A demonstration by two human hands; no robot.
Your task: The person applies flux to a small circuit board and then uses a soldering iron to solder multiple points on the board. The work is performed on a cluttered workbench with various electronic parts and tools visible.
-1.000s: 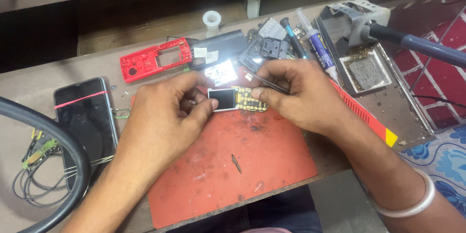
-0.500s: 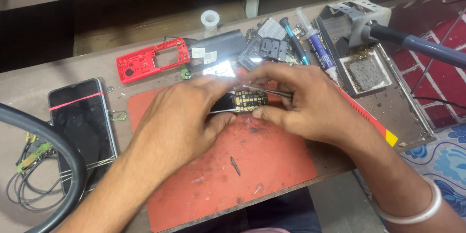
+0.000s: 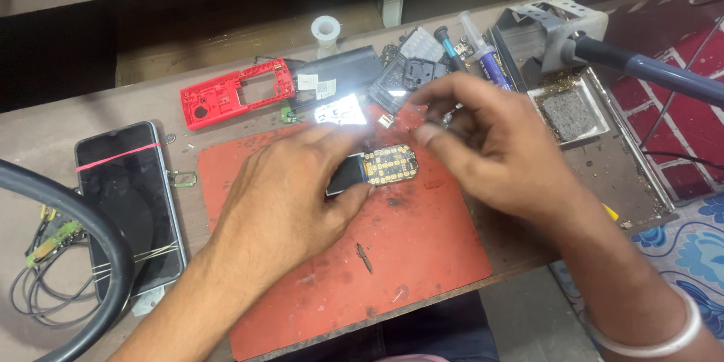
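My left hand rests on the red work mat and grips a small phone circuit board by its dark screen end. The board's keypad contacts face up. My right hand hovers just right of and above the board, not touching it. Its thumb and fingers are pinched together, and I cannot tell whether something small sits between them.
A red phone shell, black phone parts and a syringe tube lie behind the mat. A black smartphone lies at the left beside a thick black cable. At the right are a soldering iron and a metal tray.
My right hand has lifted off the board and drawn back to the right. The left hand now holds the board alone, turned keypad side up.
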